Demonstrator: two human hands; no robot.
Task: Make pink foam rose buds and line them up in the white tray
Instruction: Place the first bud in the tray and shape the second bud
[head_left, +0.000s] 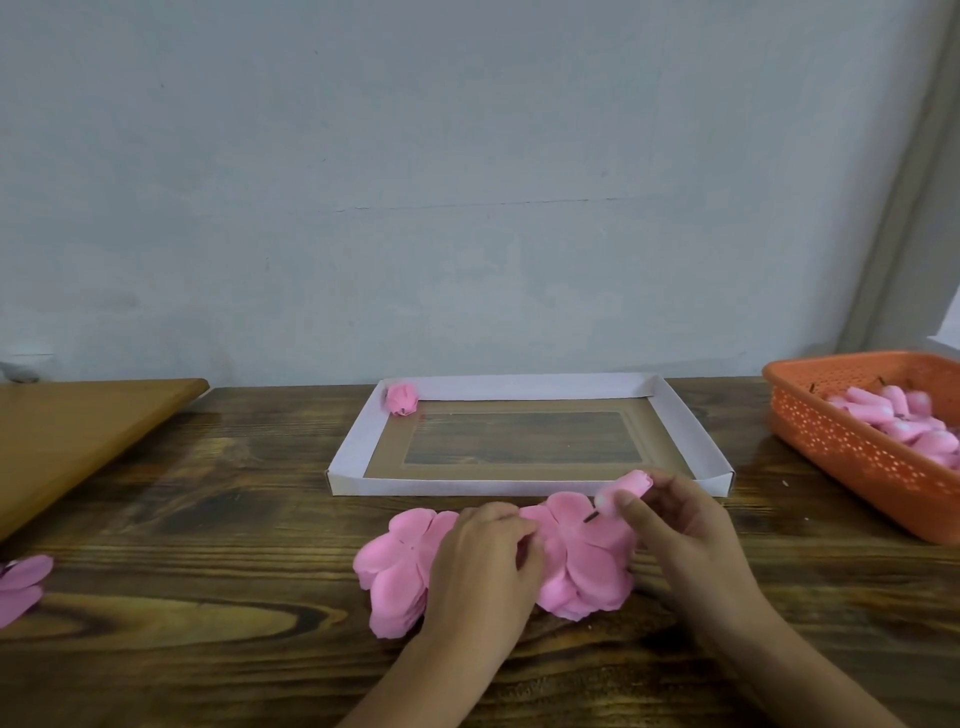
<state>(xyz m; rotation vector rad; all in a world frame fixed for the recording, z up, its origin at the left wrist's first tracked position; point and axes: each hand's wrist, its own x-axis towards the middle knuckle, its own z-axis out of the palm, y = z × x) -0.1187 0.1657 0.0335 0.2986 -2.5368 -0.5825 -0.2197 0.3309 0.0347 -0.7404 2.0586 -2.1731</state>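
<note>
A white tray (348, 452) lies on the wooden table, with one finished pink rose bud (401, 398) in its far left corner. In front of the tray lie two piles of flat pink foam petal sheets (395, 566), the right pile (587, 566) between my hands. My left hand (483, 561) rests with curled fingers on the petals and pinches one at the piles' middle. My right hand (680, 525) pinches a small pink bud core on a short dark stem (626, 491) just above the right pile.
An orange perforated basket (852, 452) with several pink bud cores stands at the right. A light wooden board (78, 431) lies at the left. More pink petals (21, 587) sit at the left edge. A grey wall rises behind the table.
</note>
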